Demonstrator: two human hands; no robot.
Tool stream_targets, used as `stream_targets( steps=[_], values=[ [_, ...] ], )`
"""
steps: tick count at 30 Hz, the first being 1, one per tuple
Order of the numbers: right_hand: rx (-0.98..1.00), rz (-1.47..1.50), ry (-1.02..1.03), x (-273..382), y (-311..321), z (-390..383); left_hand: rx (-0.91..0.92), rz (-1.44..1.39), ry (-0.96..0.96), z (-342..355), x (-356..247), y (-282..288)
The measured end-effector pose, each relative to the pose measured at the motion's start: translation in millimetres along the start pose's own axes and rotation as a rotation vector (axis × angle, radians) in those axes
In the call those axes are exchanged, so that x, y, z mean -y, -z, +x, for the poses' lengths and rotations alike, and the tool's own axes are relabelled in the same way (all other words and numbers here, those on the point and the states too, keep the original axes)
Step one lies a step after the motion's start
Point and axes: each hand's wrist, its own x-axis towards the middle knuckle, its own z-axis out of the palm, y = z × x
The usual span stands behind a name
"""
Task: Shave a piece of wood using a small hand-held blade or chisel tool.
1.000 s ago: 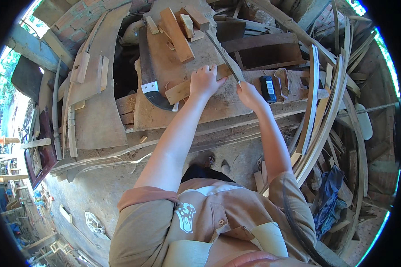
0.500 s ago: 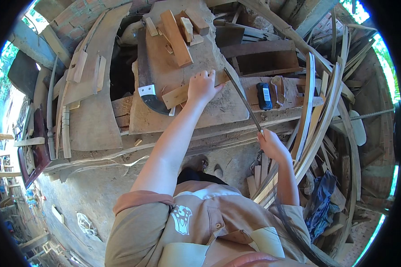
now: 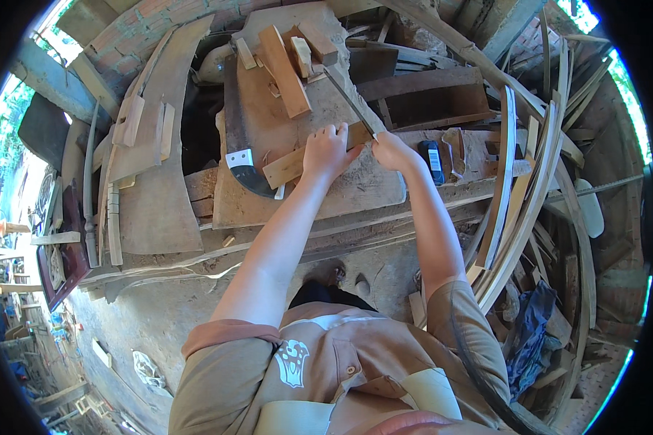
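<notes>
My left hand (image 3: 326,151) is closed over a short light-brown wooden piece (image 3: 284,167) and presses it on a broad wooden board (image 3: 326,199). In my right hand (image 3: 395,152) is a long, thin, dark metal tool (image 3: 350,100), gripped at its near end. The tool slants away to the far left, over the right end of the wooden piece. Whether it is a file or a saw blade I cannot tell. A try square (image 3: 245,165) with a dark curved end and a white plate lies left of my left hand.
Beyond my hands lie a reddish wood block (image 3: 284,72) and smaller offcuts (image 3: 302,56). A dark-blue phone-like device (image 3: 432,162) rests right of my right hand. Long curved wooden strips (image 3: 533,196) lean at the right. A bent wooden panel (image 3: 156,181) lies at the left.
My right hand has moved forward and left, pushing the metal tool farther across the wooden piece, close to my left hand. The left hand still holds the piece in about the same place.
</notes>
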Motion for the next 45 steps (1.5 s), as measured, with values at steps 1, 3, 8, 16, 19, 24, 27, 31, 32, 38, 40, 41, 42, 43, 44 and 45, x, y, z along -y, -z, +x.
stream_targets(
  steps=[1,3,8,16,19,24,27,31,32,38,40,41,42,43,44,45],
  values=[
    [-0.066,0.189,-0.097,7,5,-3,-0.027,0.010,-0.010,0,1,-1],
    [-0.133,0.378,-0.200,12,7,-7,-0.015,0.013,-0.011,1,1,1],
    [-0.136,0.459,-0.233,6,1,-4,-0.003,0.009,-0.010,3,-2,3],
    [-0.145,0.487,-0.235,8,0,-12,0.036,-0.040,0.023,5,-4,6],
    [-0.167,0.450,-0.252,6,1,-9,-0.019,-0.024,0.009,4,-4,2],
    [-0.122,0.425,-0.264,8,3,-12,-0.023,-0.008,0.002,3,-6,3],
    [-0.187,0.441,-0.270,13,2,-13,-0.022,-0.002,0.002,2,-3,-1],
    [-0.196,0.387,-0.312,15,-1,-16,-0.065,0.022,-0.006,2,-2,-4],
    [-0.167,0.378,-0.308,13,-3,-17,-0.066,0.019,-0.001,2,-2,-4],
    [-0.108,0.390,-0.354,14,-7,-72,-0.056,0.038,-0.023,4,2,-8],
    [-0.096,0.423,-0.306,6,-15,-105,-0.037,0.001,-0.014,6,-3,-2],
    [-0.090,0.443,-0.315,14,-11,-124,-0.035,0.007,0.000,3,-1,-2],
    [-0.087,0.461,-0.323,22,-3,-141,-0.026,0.019,0.000,3,0,-1],
    [-0.062,0.470,-0.333,26,-1,-153,-0.019,0.035,0.005,3,4,-1],
    [-0.042,0.477,-0.357,26,2,-164,-0.024,0.038,0.014,4,3,-1],
    [-0.041,0.475,-0.353,23,1,-170,-0.014,0.031,0.001,4,1,-4]
  ],
)
